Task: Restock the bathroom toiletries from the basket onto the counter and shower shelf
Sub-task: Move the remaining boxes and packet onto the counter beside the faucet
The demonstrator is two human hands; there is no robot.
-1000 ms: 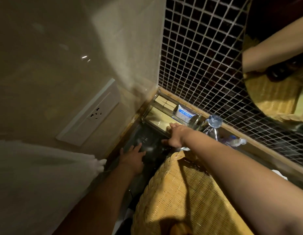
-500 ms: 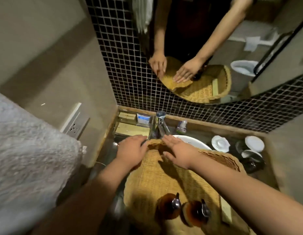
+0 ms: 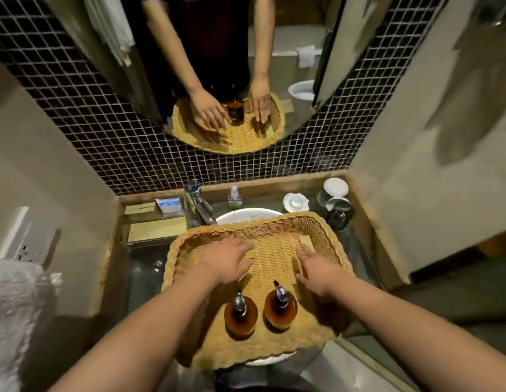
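Evidently your two amber pump bottles, the left bottle point(image 3: 240, 318) and the right bottle point(image 3: 280, 311), were the things to lift next, and they looked like glass: probably heavy if full, rigid, smooth enough to slip in a damp palm, and breakable against the basin. You would have done best to wrap your fingers round the round body of each, low and firm, and not to lift by the metal pump head, which could give or pull loose. They stood upright, side by side and just apart, at the near end of the woven basket point(image 3: 325, 227), which rested across the white sink point(image 3: 246, 215) on the counter point(image 3: 144, 267). Each was squat and brown, topped by a silver pump whose spout pointed away from you. Your left hand point(image 3: 227, 261) and right hand point(image 3: 316, 268) lay open, palms down, fingers spread over the basket floor beyond the bottles, gripping nothing. A flat pale packet point(image 3: 306, 241) lay near the basket's right wall.
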